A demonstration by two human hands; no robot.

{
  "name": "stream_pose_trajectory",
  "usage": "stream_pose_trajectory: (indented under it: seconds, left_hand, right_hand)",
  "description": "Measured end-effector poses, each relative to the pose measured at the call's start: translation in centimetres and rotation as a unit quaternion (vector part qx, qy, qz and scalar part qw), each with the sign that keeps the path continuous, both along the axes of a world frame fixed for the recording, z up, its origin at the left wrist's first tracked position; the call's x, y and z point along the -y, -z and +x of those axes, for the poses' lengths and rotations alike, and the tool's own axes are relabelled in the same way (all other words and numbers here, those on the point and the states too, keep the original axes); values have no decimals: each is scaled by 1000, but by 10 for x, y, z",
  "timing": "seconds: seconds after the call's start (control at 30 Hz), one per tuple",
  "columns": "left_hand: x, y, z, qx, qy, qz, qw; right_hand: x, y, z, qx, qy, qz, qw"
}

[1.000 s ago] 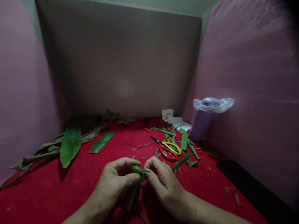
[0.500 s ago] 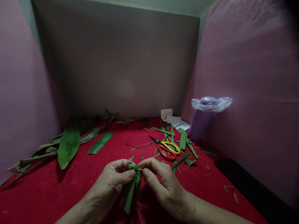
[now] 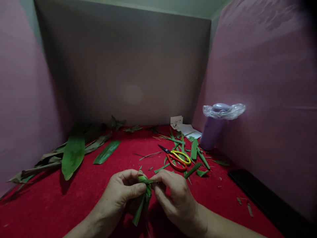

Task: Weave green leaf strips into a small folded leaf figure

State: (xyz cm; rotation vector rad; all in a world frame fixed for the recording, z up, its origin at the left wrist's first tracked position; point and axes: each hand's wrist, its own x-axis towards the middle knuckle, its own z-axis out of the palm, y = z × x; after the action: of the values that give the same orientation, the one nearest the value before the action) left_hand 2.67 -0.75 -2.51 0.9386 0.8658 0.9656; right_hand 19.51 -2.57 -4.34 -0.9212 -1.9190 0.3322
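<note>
Between my hands is a folded bundle of green leaf strips (image 3: 140,210), its long tails hanging down and a thin strand dangling beside them. My left hand (image 3: 121,193) is closed, thumb and fingers pinching the bundle's upper part. Closed on the right side, my right hand (image 3: 177,198) pinches a narrow leaf strip (image 3: 150,181) that comes out of the bundle's top. Its fingertips partly hide that strip's end. Beyond my right hand lie scissors (image 3: 174,157) with one yellow and one red handle, blades slightly apart and pointing to the back left.
Cut leaf pieces (image 3: 193,148) lie around the scissors on the red cloth (image 3: 74,211). Larger leaves (image 3: 73,155) lie at the left. A purple bottle (image 3: 211,132) with clear plastic on top, white papers (image 3: 189,130) and a long black object (image 3: 267,198) are at the right.
My right hand has moved slightly right and closed more tightly, drawing the narrow strip out sideways from the bundle. My left hand keeps its pinch, shifted slightly right.
</note>
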Motion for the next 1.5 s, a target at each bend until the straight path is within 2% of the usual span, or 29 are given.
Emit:
stream_pose_trajectory:
  seconds: [0.27,0.4,0.53,0.73,0.87,1.1,1.3,1.5]
  left_hand:
    - [3,-3,4,-17,-28,22,999]
    - [4,-3,5,-14,-41,30,999]
    - [4,-4,4,-13,-28,25,999]
    - [2,1,1,-26,-36,12,999]
    - [1,6,0,-10,-17,3,1000]
    - [-1,5,-2,26,14,-16,999]
    - [0,4,-1,18,20,-3,1000]
    - [3,2,0,15,29,-9,999]
  right_hand:
    - [-1,-1,-1,-2,-10,-19,1000]
    - [0,0,-2,-4,6,-45,999]
    - [-2,1,-2,-5,24,-64,998]
    - [-2,2,-2,1,26,-70,997]
    - [-2,3,-2,-6,26,-66,997]
    - [0,-1,-3,-6,6,-49,999]
    - [0,2,-3,28,17,21,999]
    - [0,3,-1,74,28,12,997]
